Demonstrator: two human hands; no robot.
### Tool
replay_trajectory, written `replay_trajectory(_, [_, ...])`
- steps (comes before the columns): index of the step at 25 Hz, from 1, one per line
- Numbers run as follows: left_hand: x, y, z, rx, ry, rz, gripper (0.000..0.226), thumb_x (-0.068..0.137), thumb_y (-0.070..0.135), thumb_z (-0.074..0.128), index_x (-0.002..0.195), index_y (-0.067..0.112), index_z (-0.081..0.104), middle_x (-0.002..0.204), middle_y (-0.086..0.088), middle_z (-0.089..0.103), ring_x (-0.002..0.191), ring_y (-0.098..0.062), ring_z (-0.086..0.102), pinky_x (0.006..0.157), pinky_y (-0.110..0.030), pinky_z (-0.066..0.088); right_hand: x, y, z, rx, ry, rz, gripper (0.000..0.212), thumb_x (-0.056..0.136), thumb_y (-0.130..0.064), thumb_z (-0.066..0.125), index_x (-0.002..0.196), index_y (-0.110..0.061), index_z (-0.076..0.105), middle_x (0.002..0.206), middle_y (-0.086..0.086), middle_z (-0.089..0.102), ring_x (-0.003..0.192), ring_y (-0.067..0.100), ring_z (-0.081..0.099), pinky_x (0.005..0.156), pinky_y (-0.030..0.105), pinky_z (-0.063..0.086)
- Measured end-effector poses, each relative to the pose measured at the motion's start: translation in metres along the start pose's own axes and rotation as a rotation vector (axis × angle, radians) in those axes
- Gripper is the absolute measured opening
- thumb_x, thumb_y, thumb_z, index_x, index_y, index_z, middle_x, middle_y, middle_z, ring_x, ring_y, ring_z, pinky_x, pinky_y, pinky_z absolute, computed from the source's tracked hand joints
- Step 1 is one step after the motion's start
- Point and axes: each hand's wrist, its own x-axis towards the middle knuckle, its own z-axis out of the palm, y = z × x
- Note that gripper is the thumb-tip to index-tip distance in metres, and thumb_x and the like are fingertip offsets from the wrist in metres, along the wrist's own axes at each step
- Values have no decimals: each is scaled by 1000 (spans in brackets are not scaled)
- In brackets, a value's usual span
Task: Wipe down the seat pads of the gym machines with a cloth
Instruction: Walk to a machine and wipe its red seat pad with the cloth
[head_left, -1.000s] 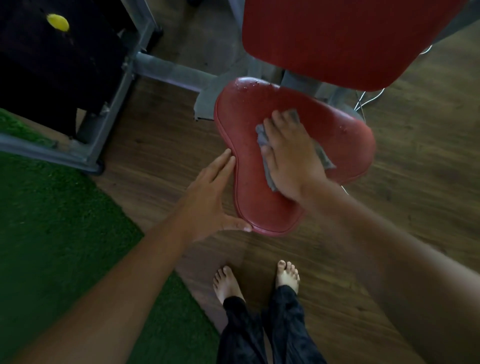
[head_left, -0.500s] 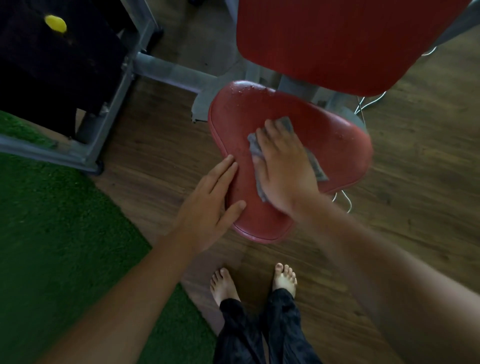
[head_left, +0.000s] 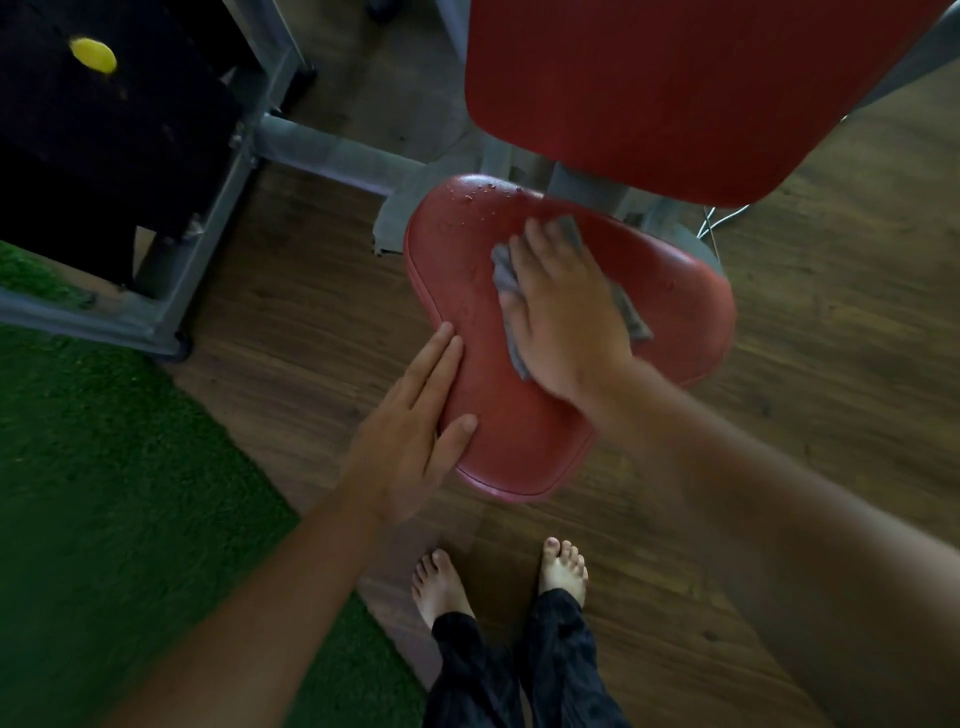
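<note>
**Mostly hidden under a palm**

Much of the crumpled grey fabric cloth is covered by the right hand; only its edges show at the fingers and beside the wrist. The right rim of the red heart-shaped vinyl seat pad is blurred. The right hand lies flat, pressing the cloth mid-pad. The left hand, fingers straight, rests on the pad's left edge with its thumb on top, apart from the cloth.
</note>
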Motion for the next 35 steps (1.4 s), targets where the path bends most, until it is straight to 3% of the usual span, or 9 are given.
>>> replay_trajectory(3, [0, 5, 6, -22, 7, 18, 71, 105, 52, 35, 164, 21, 14, 172, 14, 1, 155, -5, 19, 110, -30, 40, -53, 4, -4, 87, -35, -107, 59, 106, -40, 29, 157, -11, 32, 166, 6, 23, 156, 21, 12, 127, 41, 13])
replay_trajectory(7, [-1, 7, 13, -26, 46, 6, 69, 105, 50, 34, 164, 21, 15, 172, 14, 2, 154, -5, 22, 105, -28, 43, 64, 4, 0, -41, 23, -142, 57, 106, -39, 25, 151, -8, 39, 159, 14, 36, 148, 30, 31, 122, 45, 25])
replay_trajectory(10, [-2, 8, 15, -17, 61, -1, 68, 105, 49, 33, 164, 20, 15, 172, 13, 3, 152, -10, 30, 98, -29, 48, 92, -12, 0, -41, -24, -62, 60, 105, -42, 22, 153, -9, 35, 161, 14, 35, 150, 28, 28, 123, 46, 23])
replay_trajectory(15, [-3, 10, 16, -15, 80, -5, 68, 105, 50, 30, 165, 23, 11, 172, 16, -1, 151, -5, 26, 92, -23, 47, 28, -5, 2, -71, -98, -426, 63, 105, -45, 17, 158, -11, 25, 168, 9, 19, 156, 24, 12, 127, 45, 14])
replay_trajectory(20, [-3, 6, 20, 1, 108, -13, 67, 105, 50, 29, 165, 22, 15, 172, 14, 3, 147, -7, 35, 85, -25, 51, 108, -26, -3, -60, -85, -224, 56, 107, -41, 23, 156, -15, 31, 165, 8, 27, 154, 26, 18, 125, 45, 16])
replay_trajectory(24, [-4, 9, 18, -9, 97, 6, 68, 104, 49, 32, 165, 23, 13, 172, 15, 2, 150, -8, 31, 89, -24, 48, 24, -15, 2, -57, -69, -359, 61, 105, -44, 19, 159, -14, 25, 168, 7, 19, 156, 22, 12, 127, 44, 12])
replay_trajectory(27, [-3, 6, 16, 2, 97, -12, 67, 105, 49, 30, 165, 23, 13, 172, 15, 3, 150, -8, 30, 91, -31, 54, 50, -10, 0, -56, -87, -410, 60, 105, -45, 21, 158, -17, 27, 168, 5, 20, 156, 22, 11, 127, 44, 12])
replay_trajectory(31, [-1, 3, 13, 29, 60, -23, 69, 104, 52, 30, 165, 23, 14, 172, 15, 2, 152, -10, 28, 96, -38, 55, 108, -19, 0, -3, -64, -163, 57, 105, -43, 28, 155, -16, 36, 163, 9, 32, 153, 26, 23, 124, 44, 19])
replay_trajectory(35, [-1, 10, 10, 25, 53, -3, 70, 104, 50, 35, 164, 20, 17, 172, 13, 3, 152, -8, 25, 96, -37, 55, 8, 38, 1, -4, 5, -154, 61, 105, -45, 27, 154, -10, 37, 163, 10, 31, 154, 27, 19, 125, 44, 18])
